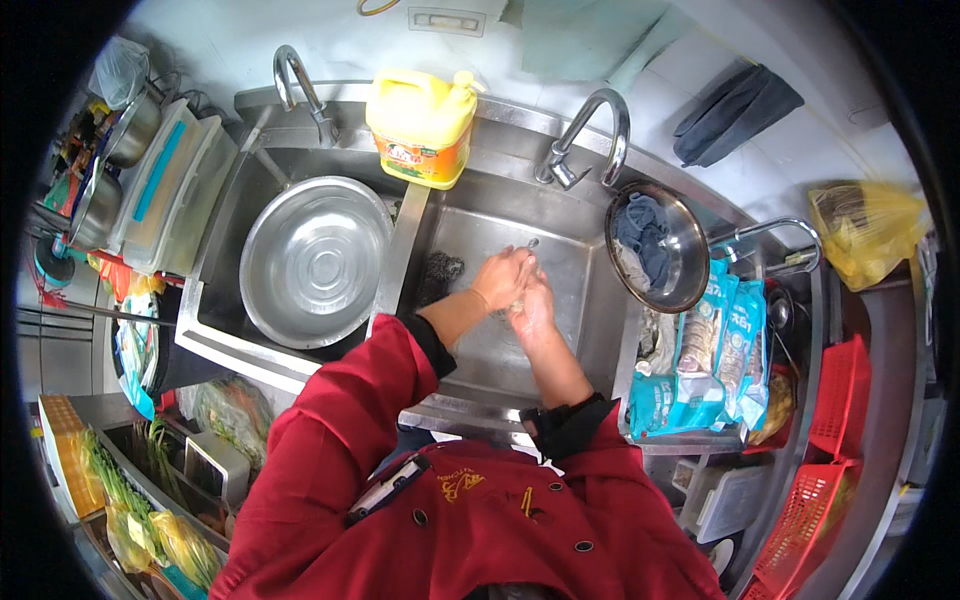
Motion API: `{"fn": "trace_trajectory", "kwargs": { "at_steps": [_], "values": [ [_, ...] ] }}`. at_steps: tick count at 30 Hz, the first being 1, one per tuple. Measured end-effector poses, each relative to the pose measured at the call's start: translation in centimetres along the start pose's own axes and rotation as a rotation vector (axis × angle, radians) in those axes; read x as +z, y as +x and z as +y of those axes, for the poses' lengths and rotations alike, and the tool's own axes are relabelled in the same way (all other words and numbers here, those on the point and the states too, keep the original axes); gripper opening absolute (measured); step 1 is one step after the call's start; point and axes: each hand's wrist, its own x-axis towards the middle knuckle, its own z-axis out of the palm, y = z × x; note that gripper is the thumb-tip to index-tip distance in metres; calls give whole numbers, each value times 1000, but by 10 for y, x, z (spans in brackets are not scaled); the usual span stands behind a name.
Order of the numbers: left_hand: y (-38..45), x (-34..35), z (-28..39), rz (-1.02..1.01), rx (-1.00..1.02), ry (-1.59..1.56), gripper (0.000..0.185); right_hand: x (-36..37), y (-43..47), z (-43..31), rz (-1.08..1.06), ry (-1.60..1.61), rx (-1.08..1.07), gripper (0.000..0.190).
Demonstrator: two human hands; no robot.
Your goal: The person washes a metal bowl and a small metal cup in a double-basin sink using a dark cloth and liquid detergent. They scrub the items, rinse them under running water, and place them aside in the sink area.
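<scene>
Both of my hands are pressed together over the stainless steel sink basin (559, 262). My left hand (501, 279) and my right hand (534, 300) overlap, with the fingers partly hidden; whether something small lies between the palms is unclear. A dark wire-mesh scourer (444, 268) rests in the basin just left of them. The chrome faucet (619, 135) rises behind the basin. At its right edge a metal bowl (684, 247) holds blue-grey cloths (643, 232).
A large metal basin (319, 262) fills the left sink. A yellow detergent jug (421, 127) stands on the divider's rear end. Blue food packages (694, 375) lie to the right, near red plastic baskets (806, 517). Lidded plastic containers (169, 187) stand at the left.
</scene>
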Motion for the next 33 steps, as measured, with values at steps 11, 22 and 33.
{"fn": "trace_trajectory", "kwargs": {
  "at_steps": [11,22,33],
  "values": [
    [15,-25,0,-137,3,46,26,-3,27,-19,143,-458,-138,23],
    [-6,-51,-105,-55,-274,99,26,-50,55,-21,296,-368,-113,40],
    [-47,-73,-200,-290,72,590,33,-61,168,11,323,-158,-122,28]
  ]
}}
